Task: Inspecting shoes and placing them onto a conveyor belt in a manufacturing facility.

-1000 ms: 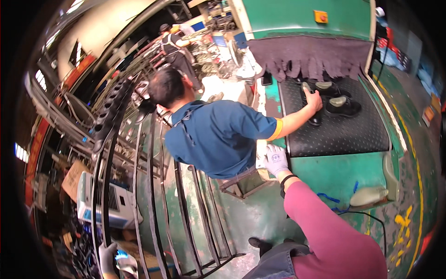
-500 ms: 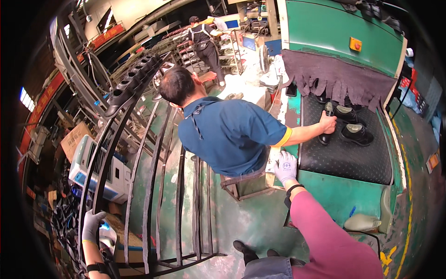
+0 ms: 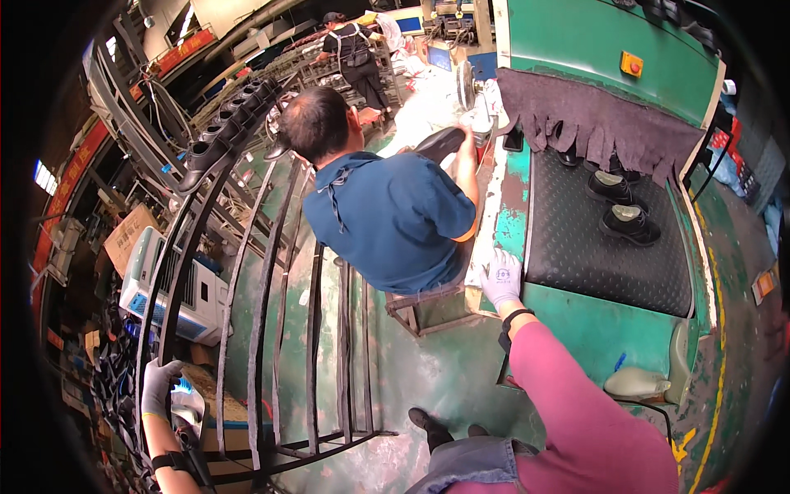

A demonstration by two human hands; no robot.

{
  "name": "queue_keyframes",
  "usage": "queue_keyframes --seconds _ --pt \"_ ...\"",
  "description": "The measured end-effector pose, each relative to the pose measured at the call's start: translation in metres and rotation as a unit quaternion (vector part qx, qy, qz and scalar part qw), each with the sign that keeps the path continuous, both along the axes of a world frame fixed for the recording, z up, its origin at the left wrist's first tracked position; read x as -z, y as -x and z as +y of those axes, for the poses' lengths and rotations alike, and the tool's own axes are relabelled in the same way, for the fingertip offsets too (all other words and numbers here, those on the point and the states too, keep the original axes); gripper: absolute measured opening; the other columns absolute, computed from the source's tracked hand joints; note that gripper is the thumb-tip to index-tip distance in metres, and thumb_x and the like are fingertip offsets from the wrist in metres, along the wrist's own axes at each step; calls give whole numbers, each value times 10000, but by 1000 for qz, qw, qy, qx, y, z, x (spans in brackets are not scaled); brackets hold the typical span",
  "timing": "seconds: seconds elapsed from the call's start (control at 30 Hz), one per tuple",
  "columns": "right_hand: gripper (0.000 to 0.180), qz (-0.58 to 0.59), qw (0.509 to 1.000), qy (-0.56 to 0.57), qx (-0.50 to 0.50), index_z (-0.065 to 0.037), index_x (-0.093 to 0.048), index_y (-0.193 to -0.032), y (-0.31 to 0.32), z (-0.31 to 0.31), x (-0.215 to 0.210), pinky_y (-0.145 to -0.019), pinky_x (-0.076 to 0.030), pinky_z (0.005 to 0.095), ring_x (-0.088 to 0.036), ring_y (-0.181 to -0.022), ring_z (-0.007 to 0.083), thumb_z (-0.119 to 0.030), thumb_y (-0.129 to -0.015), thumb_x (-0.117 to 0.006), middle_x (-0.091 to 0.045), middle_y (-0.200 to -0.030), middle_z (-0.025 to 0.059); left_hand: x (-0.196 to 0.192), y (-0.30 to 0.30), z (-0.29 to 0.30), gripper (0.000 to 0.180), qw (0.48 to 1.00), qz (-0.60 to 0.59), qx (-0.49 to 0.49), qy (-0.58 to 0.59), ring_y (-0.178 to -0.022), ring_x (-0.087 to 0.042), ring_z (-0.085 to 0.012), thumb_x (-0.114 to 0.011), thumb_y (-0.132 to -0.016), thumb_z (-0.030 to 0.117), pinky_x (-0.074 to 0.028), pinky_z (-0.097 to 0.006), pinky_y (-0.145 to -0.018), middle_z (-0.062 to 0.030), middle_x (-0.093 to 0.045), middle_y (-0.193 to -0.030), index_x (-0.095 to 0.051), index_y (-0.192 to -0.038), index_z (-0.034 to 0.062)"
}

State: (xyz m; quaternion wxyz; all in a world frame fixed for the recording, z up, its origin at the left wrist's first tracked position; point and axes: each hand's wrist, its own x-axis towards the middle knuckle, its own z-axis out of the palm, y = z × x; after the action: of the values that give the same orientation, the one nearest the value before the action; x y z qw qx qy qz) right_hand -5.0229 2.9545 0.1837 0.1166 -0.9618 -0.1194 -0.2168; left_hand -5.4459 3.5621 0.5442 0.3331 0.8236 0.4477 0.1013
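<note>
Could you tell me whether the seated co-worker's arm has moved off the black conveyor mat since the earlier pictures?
Yes. The co-worker's hand has left the black mat and now holds a dark shoe beyond the mat's far-left corner.

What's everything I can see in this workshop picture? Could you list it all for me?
Shoes: three, black, on the dark rubber belt by the fringed curtain.
Machine: one, green, top right, with an orange button box.
Co-worker: one, blue shirt, seated on a stool, holding up a black shoe.
Rack: one, dark metal bars, left, with black boots along its top.
Second person: one, dark clothes, far back.
Cooler unit: one, white and blue, left.
Shoe last: one, pale, lower right.
Left hand: grey glove, on the rack's edge.
Right hand: white glove, flat on the machine's edge; pink sleeve.
</note>
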Motion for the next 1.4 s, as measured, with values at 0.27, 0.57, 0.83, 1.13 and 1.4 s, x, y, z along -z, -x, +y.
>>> queue_keyframes --seconds 0.27,0.57,0.83,1.13,1.4 --pt "571 48 999 22 7 -33 -566 -1341 1 6 -1 -1136 -324 464 -494 -1322 288 -453 -954 -552 -576 -1386 135 -1 8 -1 115 1000 -7 4 -29 -492 -499 -74 -696 -811 163 -376 -240 -464 21 -564 -638 -620 -778 84" --pt "557 28 1000 8 4 -38 -569 -1330 3 5 0 -1113 -343 462 -511 -1293 292 -406 -914 -610 -591 -1341 138 0 13 6 259 999 23 -10 -37 -568 -587 -113 -771 -779 229 -461 -271 -533 -17 -642 -725 -728 -953 43" --pt "468 18 1000 -7 -11 -70 -618 -1254 -1 2 1 -1097 -357 461 -521 -1284 295 -361 -890 -648 -594 -1327 109 -1 3 -5 251 999 -7 -3 -37 -602 -568 -96 -763 -768 199 -466 -270 -572 -1 -644 -726 -718 -937 19" --pt "476 9 1000 -14 -24 -58 -610 -1260 -2 9 1 -1106 -353 460 -513 -1304 298 -359 -892 -648 -599 -1329 112 -12 -2 -23 248 999 -10 -19 -31 -618 -545 -86 -753 -791 143 -448 -262 -587 18 -623 -767 -702 -994 9" --pt "475 4 1000 -11 -24 -62 -603 -1254 3 1 2 -1100 -365 455 -510 -1294 297 -326 -865 -669 -590 -1317 108 -8 5 -18 269 999 3 -19 -40 -650 -567 -117 -793 -794 175 -481 -300 -628 -18 -641 -774 -693 -971 0"
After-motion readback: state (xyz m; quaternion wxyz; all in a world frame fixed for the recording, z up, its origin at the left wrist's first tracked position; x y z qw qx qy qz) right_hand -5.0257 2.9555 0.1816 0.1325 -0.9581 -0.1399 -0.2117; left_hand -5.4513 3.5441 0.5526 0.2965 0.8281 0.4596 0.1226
